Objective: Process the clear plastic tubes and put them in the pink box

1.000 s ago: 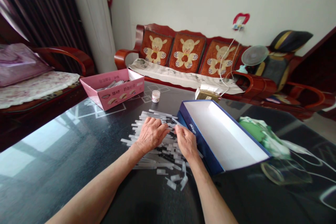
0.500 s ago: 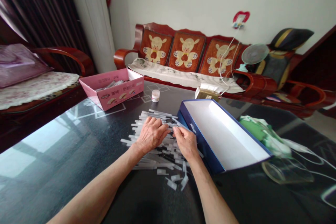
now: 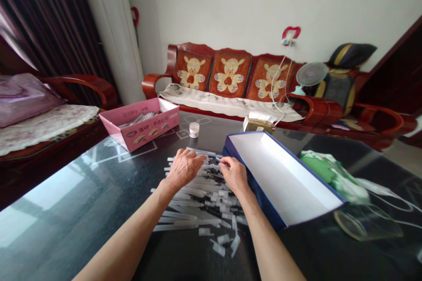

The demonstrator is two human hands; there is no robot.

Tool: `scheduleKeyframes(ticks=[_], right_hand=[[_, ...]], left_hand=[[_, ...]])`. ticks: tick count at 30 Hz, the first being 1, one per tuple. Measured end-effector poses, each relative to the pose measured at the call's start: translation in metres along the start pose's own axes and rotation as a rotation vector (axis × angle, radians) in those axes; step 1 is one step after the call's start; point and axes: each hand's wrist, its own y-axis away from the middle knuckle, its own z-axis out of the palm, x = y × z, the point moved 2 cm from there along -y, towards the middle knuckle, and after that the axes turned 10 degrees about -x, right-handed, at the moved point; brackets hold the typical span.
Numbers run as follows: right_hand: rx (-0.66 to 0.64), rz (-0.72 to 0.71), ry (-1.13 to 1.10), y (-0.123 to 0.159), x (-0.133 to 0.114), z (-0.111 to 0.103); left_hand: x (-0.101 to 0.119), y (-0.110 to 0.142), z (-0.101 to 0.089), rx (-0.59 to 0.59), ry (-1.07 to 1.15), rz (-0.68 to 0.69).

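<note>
Peering down, we can't tell whether our left hand (image 3: 183,167) or right hand (image 3: 236,175) grips anything — they partly hide slim translucent plastic pieces (image 3: 194,192) on the glossy black table (image 3: 89,197), which stretches wide leftward.

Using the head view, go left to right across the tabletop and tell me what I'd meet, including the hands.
Pink box, left hand, right hand, blue box, green-and-white bundle. Left out: the white jar and plastic pieces, which overlap the left hand's span.

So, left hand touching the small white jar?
Apart: the head view shows dark tabletop between the left hand and the jar.
</note>
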Motion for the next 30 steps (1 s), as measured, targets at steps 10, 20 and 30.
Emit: scheduleKeyframes(ticks=[10, 20, 30], right_hand=[[0.022, -0.126, -0.262, 0.007, -0.015, 0.013], [-0.084, 0.064, -0.381, 0.008, -0.013, 0.003], [-0.017, -0.228, -0.119, 0.008, -0.024, 0.011]], left_hand=[[0.009, -0.012, -0.001, 0.018, 0.003, 0.069], [-0.005, -0.007, -0.002, 0.098, 0.095, 0.071], [-0.007, -0.008, 0.0, 0.17, 0.02, -0.007]])
